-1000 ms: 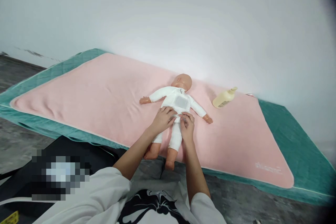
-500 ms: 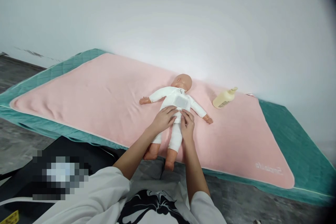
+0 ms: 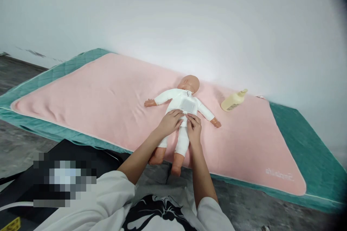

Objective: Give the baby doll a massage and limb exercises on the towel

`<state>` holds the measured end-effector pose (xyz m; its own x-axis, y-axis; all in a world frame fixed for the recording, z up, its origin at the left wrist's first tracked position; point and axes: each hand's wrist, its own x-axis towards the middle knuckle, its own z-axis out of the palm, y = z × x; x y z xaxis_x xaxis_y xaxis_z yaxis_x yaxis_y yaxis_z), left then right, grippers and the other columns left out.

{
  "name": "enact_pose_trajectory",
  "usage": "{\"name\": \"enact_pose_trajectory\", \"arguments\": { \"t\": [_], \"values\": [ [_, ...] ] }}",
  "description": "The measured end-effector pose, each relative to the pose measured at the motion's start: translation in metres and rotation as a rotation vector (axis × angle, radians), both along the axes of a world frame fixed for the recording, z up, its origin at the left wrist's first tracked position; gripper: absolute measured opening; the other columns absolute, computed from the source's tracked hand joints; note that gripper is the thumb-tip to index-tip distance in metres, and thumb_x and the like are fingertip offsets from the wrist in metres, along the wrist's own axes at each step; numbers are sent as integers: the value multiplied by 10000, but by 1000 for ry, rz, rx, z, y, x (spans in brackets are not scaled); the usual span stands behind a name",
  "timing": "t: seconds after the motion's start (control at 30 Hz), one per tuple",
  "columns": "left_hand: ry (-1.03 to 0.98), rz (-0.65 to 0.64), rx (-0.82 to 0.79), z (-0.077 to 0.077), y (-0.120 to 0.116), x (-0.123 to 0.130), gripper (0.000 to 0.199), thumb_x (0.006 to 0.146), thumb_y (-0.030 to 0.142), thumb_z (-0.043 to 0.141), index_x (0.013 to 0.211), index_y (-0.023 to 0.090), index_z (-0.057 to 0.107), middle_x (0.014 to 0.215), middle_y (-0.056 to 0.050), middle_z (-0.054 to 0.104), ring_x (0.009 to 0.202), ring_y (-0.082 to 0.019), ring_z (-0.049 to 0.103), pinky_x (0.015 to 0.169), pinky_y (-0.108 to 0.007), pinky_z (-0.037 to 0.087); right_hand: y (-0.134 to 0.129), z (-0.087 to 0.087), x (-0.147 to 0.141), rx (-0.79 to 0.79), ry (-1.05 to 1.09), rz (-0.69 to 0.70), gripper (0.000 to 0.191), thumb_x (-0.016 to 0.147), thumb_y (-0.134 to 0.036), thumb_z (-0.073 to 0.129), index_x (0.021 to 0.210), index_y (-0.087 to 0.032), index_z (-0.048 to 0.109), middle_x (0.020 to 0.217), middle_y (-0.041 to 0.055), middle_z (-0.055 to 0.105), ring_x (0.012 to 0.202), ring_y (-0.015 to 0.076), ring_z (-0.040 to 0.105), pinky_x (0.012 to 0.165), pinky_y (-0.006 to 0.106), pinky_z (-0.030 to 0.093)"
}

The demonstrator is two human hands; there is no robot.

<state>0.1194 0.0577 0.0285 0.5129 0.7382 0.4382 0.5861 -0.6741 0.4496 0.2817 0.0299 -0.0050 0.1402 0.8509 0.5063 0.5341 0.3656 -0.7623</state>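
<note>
A baby doll (image 3: 177, 99) with a white cloth body lies on its back on a pink blanket (image 3: 121, 90), its head toward the wall and its arms spread. On its chest is a pale rectangular panel (image 3: 188, 105). My left hand (image 3: 171, 122) rests at the doll's waist from the left, its fingers closed on the white cloth. From the right, my right hand (image 3: 194, 126) pinches the same cloth just below the panel. The fingertips of both hands are close together. The doll's feet reach over the front edge of the bed.
A pale yellow pump bottle (image 3: 233, 101) lies tilted on the blanket at the right. Under the blanket is a green mattress cover (image 3: 306, 133). A black surface (image 3: 78, 148) with a blurred-out object stands at the lower left. The wall rises behind the bed.
The view has shifted very slightly. Both hands keep nearly the same place on the doll's cloth, and the doll and bottle lie as before.
</note>
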Motion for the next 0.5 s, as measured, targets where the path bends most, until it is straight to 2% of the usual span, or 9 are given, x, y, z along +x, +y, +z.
{"name": "enact_pose_trajectory", "arguments": {
  "t": [0.2, 0.37, 0.5],
  "values": [
    [11, -9, -25, 4, -1, -2, 312, 932, 208, 466, 1222, 179, 580, 1260, -111, 603, 1217, -247, 537, 1060, -487, 444, 0, 3, 1, 20, -29, 7, 331, 901, -203, 460, 1098, -243, 722, 1149, 73, 678, 1124, 217, 566, 1030, 453, 446],
    [15, -26, -13, 10, -1, -6, 354, 916, 213, 508, 1264, 168, 556, 1300, -117, 571, 1217, -253, 519, 1059, -452, 441, 0, 7, 4, 56, -28, 1, 329, 926, -233, 460, 1146, -248, 703, 1190, 80, 662, 1148, 217, 561, 1029, 450, 455],
    [-18, -24, 23, 15, 3, -6, 344, 923, 204, 496, 1259, 171, 556, 1281, -108, 576, 1198, -242, 514, 1058, -448, 436, 4, 9, 4, 77, -52, -32, 342, 943, -253, 443, 1184, -238, 684, 1264, 89, 627, 1219, 219, 521, 1084, 480, 405]
  ]
}}
